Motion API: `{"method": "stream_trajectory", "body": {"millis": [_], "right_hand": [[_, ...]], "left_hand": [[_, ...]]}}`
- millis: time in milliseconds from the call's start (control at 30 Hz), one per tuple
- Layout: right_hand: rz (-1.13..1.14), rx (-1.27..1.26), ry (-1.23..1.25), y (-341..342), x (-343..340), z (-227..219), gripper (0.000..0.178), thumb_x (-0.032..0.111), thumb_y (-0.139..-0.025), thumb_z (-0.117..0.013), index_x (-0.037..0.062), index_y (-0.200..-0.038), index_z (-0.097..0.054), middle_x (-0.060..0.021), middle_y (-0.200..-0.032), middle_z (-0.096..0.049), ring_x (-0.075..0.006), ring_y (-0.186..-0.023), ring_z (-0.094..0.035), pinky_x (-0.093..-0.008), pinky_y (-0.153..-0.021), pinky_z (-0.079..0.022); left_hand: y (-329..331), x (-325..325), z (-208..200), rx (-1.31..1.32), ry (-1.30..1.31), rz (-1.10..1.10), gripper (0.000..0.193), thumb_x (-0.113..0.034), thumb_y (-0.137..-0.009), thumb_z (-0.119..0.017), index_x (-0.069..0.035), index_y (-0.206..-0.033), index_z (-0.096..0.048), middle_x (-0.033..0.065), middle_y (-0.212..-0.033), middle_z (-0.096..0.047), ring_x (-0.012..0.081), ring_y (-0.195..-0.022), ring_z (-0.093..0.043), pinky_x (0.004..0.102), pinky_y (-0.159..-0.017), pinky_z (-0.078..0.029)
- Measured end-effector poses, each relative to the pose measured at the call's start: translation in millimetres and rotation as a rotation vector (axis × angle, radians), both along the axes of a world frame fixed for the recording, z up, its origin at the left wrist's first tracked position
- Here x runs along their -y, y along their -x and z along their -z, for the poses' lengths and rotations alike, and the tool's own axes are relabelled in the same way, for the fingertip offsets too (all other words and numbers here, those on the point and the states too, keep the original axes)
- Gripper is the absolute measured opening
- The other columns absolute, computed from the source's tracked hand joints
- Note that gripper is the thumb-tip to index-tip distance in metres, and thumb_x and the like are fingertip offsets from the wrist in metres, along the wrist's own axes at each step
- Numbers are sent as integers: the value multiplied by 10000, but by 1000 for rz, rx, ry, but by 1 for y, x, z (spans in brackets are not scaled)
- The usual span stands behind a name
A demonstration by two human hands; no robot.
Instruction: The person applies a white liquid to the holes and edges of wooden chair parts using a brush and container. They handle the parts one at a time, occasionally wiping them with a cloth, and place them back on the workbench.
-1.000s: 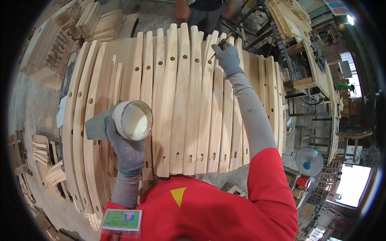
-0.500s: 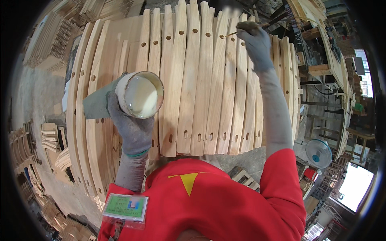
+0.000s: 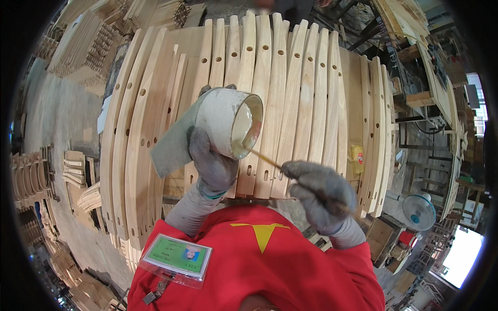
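It's one head-worn fisheye, looking steeply down over the red shirt (image 3: 311, 274), left hand (image 3: 215, 168) and right hand (image 3: 324, 196) pretty close.

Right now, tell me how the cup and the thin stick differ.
The cup is broad and round; the thin stick is long and narrow. The cup is whitish outside, while the thin stick is brownish. The left hand holds the cup, and the right hand holds the thin stick. Both are held in gloved hands.
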State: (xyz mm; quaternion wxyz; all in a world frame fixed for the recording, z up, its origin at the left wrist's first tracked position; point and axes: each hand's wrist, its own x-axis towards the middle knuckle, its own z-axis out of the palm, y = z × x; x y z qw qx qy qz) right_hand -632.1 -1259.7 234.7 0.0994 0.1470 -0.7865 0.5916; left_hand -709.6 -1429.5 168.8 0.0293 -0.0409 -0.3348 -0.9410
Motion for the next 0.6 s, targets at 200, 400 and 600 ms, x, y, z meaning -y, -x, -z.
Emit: {"method": "stream_trajectory", "body": {"millis": [200, 400, 600], "right_hand": [[-72, -18, 416, -30, -7, -11, 101, -43, -775, -559, -1, -865, -578, -238, -976, -603, -352, -974, -599, -436, -840, -485], [120, 67, 636, -11, -20, -1, 254, -151, -770, -507, 16, -961, -489, -257, -1030, -569, -340, -969, -587, -434, -833, -499], [138, 131, 681, -6, -26, 1, 231, -146, -759, -516, 5, -933, -511, -251, -1015, -580, -320, -947, -598, -416, -821, -505]], "left_hand": [[-9, -16, -2, 52, 9, -75, 660, -445, -858, -437, -14, -1335, -286, 156, -1309, -400, 262, -1224, -389, 381, -1042, -277], [-2, -26, -18, 147, 54, -22, 712, -553, -854, -306, -28, -1334, -294, 215, -1292, -415, 318, -1217, -394, 436, -1028, -296], [2, -25, -16, 68, -42, 75, 718, -555, -849, -291, -27, -1336, -295, 234, -1294, -408, 327, -1220, -391, 429, -1019, -312]]}}
